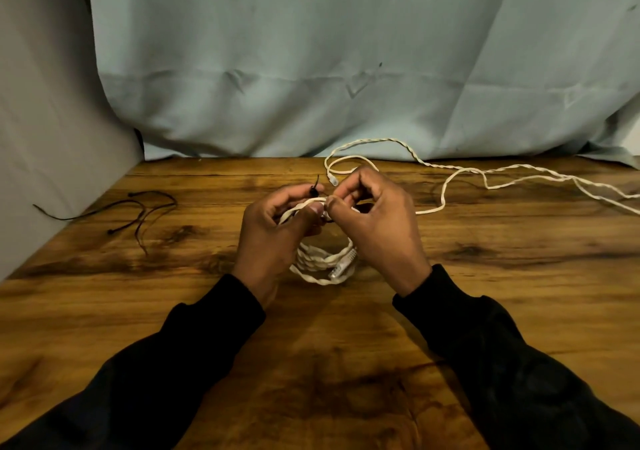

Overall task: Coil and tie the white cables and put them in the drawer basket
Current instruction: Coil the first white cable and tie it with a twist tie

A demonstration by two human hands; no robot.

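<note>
The fingers (313, 207) of the left hand (273, 231) and right hand (377, 221) pinch a black tie (314, 188) on top of the coiled white cable (325, 259), probably to keep its loops together. Spare ties (138, 207) and another loose cable (485, 176) wait on the bench (311, 363); no drawer basket is visible.

1. Worktop (519, 311): wooden surface with a warm brown finish, dark grain streaks and dark knot patches. It fills the lower half of the view.
2. Cloth backdrop (346, 51): pale blue-green fabric hanging behind the worktop. It is creased, and its lower edge rests on the rear edge of the worktop.
3. Wall (41, 103): plain grey surface at the left, meeting the left edge of the worktop.
4. Lighting: dim and warm.
</note>
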